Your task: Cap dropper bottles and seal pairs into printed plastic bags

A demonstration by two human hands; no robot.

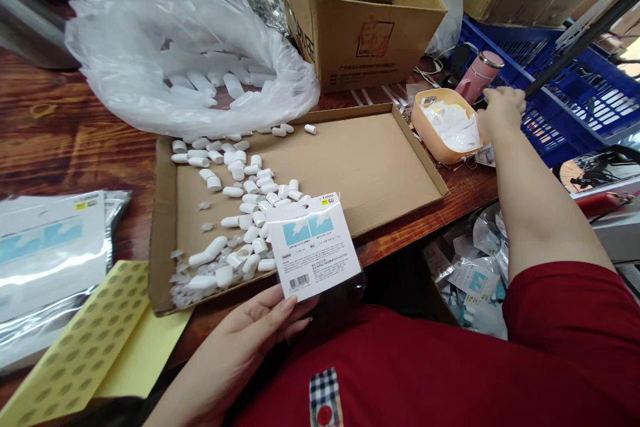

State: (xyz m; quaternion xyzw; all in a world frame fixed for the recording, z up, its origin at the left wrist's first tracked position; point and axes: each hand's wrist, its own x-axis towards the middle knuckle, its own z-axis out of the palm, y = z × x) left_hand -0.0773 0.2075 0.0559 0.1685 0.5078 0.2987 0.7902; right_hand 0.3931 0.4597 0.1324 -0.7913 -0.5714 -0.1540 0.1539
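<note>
My left hand [273,317] pinches the lower edge of a white printed card [315,247] with blue pictures and a barcode. Clear plastic shows past the card's lower right corner. Behind it, a shallow cardboard tray [375,160] holds many small white rounded plugs [260,187], mostly on its left side. My right hand [503,110] is stretched far to the right, closed, beside a peach plastic container [425,123] of white slips and a pink flask [480,77]. Its fingers are curled, and what they hold, if anything, is hidden.
A large clear bag [165,27] of white pieces lies behind the tray, beside an open cardboard box [370,33]. Blue crates [575,80] stand at right. Packaged cards [475,280] fill a box below. Yellow dotted sheets [85,340] and silvery packs [50,247] lie left.
</note>
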